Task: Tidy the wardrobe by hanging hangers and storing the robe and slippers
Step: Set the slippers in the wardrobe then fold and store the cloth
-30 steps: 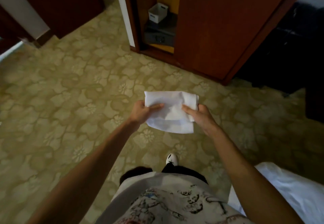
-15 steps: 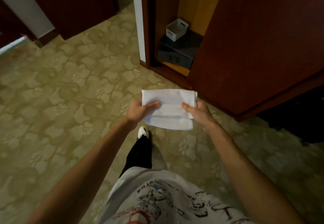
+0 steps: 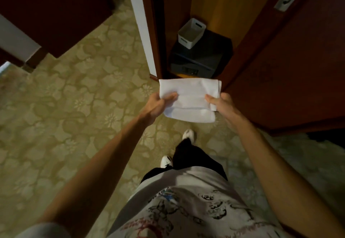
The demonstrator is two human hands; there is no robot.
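Note:
A folded white cloth bundle (image 3: 190,99), flat and rectangular, is held level in front of me, just before the open wardrobe (image 3: 211,4). My left hand (image 3: 158,104) grips its left edge, thumb on top. My right hand (image 3: 222,103) grips its right edge the same way. I cannot tell whether the bundle is the robe or the slippers. No hangers are in view.
Inside the wardrobe a dark safe (image 3: 201,60) sits on the floor shelf with a small white bin (image 3: 191,32) on top. The red-brown wardrobe door (image 3: 291,70) stands at the right. Patterned carpet (image 3: 74,107) spreads to the left; my feet are below the bundle.
I have walked closer to the wardrobe, which now fills the upper middle of the view. Both hands keep the same grip on the white bundle.

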